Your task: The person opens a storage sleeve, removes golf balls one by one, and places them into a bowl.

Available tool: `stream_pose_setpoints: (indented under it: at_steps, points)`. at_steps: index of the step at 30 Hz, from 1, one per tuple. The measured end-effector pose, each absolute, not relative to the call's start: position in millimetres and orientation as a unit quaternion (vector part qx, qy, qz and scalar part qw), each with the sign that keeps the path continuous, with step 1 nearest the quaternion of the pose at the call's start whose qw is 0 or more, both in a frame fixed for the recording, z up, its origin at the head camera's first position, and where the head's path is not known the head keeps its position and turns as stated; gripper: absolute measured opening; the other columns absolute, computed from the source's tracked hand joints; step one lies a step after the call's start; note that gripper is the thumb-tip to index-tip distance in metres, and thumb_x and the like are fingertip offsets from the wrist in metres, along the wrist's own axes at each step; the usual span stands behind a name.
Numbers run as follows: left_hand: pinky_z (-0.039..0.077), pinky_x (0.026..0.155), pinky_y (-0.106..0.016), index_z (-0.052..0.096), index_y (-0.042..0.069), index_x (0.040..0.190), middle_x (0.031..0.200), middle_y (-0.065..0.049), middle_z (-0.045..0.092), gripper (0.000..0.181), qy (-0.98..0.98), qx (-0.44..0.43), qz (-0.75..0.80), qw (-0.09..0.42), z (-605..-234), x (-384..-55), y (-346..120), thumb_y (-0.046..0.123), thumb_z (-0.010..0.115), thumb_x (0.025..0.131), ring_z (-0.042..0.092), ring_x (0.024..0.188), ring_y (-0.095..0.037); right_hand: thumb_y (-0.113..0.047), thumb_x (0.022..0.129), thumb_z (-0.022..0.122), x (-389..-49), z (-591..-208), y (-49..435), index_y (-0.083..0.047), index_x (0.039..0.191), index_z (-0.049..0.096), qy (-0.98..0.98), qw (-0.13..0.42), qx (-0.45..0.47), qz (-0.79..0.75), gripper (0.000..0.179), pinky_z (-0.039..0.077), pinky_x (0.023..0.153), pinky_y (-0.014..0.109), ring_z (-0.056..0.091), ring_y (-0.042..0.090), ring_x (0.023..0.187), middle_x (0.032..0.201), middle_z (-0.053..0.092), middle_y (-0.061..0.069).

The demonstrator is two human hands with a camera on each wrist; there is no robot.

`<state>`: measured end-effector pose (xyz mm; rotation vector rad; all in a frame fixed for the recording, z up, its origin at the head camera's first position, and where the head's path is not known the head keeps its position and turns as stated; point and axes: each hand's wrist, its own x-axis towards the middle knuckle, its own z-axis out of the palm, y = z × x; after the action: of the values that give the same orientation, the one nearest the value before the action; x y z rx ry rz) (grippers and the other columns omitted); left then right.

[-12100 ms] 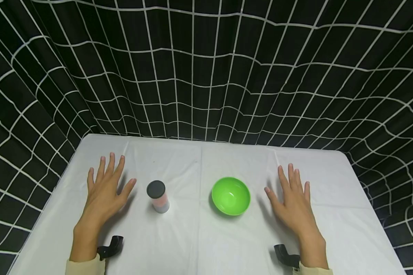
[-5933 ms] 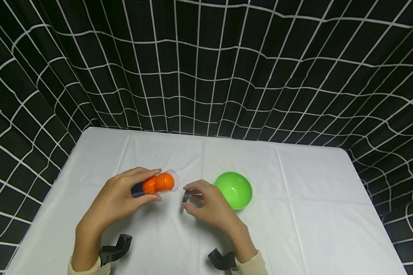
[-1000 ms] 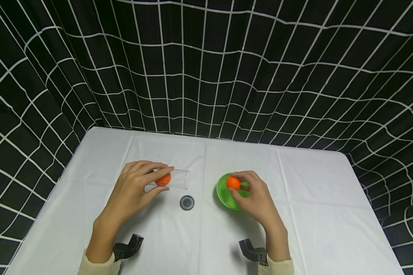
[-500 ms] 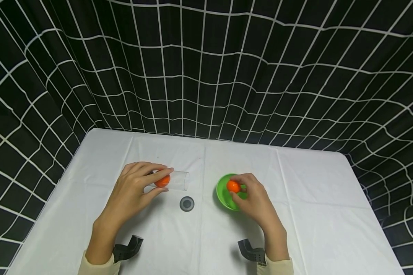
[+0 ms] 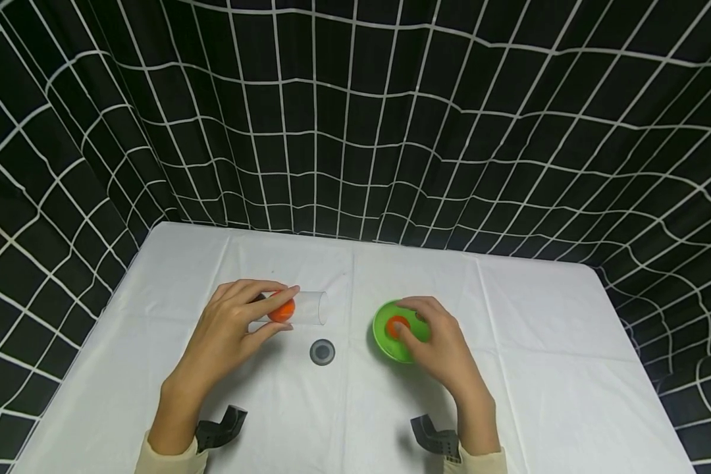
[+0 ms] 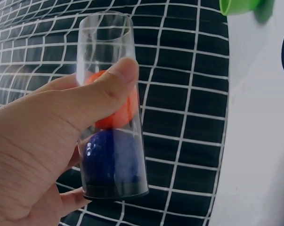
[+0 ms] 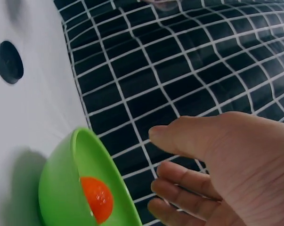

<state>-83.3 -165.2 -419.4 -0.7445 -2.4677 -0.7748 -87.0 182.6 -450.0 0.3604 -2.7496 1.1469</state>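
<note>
My left hand [image 5: 228,329] grips a clear plastic tube [image 5: 311,308], tipped on its side in the head view with its uncovered mouth toward the right. Inside it, the left wrist view shows an orange ball [image 6: 124,113] above a dark blue ball [image 6: 109,157] at the bottom end. A second orange ball [image 7: 97,198] lies in the green bowl [image 7: 57,188]. Over that bowl hovers my right hand [image 5: 444,345], thumb and fingers spread apart with nothing between them. The tube's grey lid [image 5: 322,352] lies flat on the table between the hands.
A white cloth [image 5: 296,421] covers the table. Black curtains [image 5: 355,131] with a white grid hang behind it and at both sides. Each wrist bears a black camera mount [image 5: 220,428].
The tube, first standing capped, is now held with its lid off and set on the table. Within the last half second, my right hand has released an orange ball into the bowl.
</note>
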Motion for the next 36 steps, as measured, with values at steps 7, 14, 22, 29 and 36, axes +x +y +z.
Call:
stream_pose_setpoints:
  at_steps: [7, 14, 22, 29, 36]
  points:
    - [0.049, 0.107, -0.049, 0.074, 0.025, 0.135, 0.127, 0.002, 0.076, 0.057, -0.893, -0.269, -0.287, 0.217, -419, -83, -165, 0.028, 0.091, 0.081, 0.068, 0.121, -0.023, -0.011, 0.094, 0.080, -85, -445, 172, -0.009, 0.124, 0.074, -0.895, 0.084, 0.142, 0.414, 0.031, 0.059, 0.103, 0.049, 0.073, 0.033, 0.116, 0.127, 0.073, 0.006]
    - [0.048, 0.107, -0.049, 0.074, 0.025, 0.135, 0.127, -0.001, 0.074, 0.057, -0.894, -0.273, -0.274, 0.224, -419, -83, -164, 0.027, 0.091, 0.081, 0.068, 0.121, -0.024, -0.006, 0.094, 0.078, -82, -443, 162, -0.012, 0.125, 0.074, -0.873, 0.083, 0.162, 0.453, 0.032, 0.061, 0.102, 0.035, 0.072, 0.025, 0.119, 0.126, 0.073, 0.004]
    - [0.044, 0.106, -0.048, 0.076, 0.026, 0.132, 0.125, -0.004, 0.075, 0.055, -0.892, -0.279, -0.260, 0.241, -419, -84, -163, 0.024, 0.093, 0.079, 0.067, 0.118, -0.025, 0.000, 0.093, 0.078, -83, -442, 147, -0.009, 0.132, 0.069, -0.810, 0.060, 0.196, 0.550, 0.041, 0.064, 0.095, 0.032, 0.073, 0.012, 0.114, 0.130, 0.072, 0.009]
    - [0.043, 0.103, -0.048, 0.077, 0.029, 0.129, 0.121, -0.001, 0.076, 0.057, -0.886, -0.294, -0.247, 0.260, -418, -83, -162, 0.019, 0.095, 0.076, 0.067, 0.113, -0.023, 0.005, 0.093, 0.075, -80, -443, 131, 0.002, 0.127, 0.070, -0.754, 0.046, 0.229, 0.614, 0.035, 0.064, 0.094, 0.032, 0.073, 0.018, 0.115, 0.128, 0.068, 0.023]
    - [0.043, 0.102, -0.048, 0.078, 0.029, 0.129, 0.120, -0.001, 0.075, 0.058, -0.882, -0.303, -0.235, 0.275, -416, -83, -158, 0.016, 0.096, 0.075, 0.067, 0.112, -0.023, 0.005, 0.093, 0.075, -79, -446, 119, 0.000, 0.134, 0.066, -0.731, 0.010, 0.214, 0.648, 0.042, 0.062, 0.099, 0.033, 0.070, 0.015, 0.125, 0.137, 0.062, 0.020]
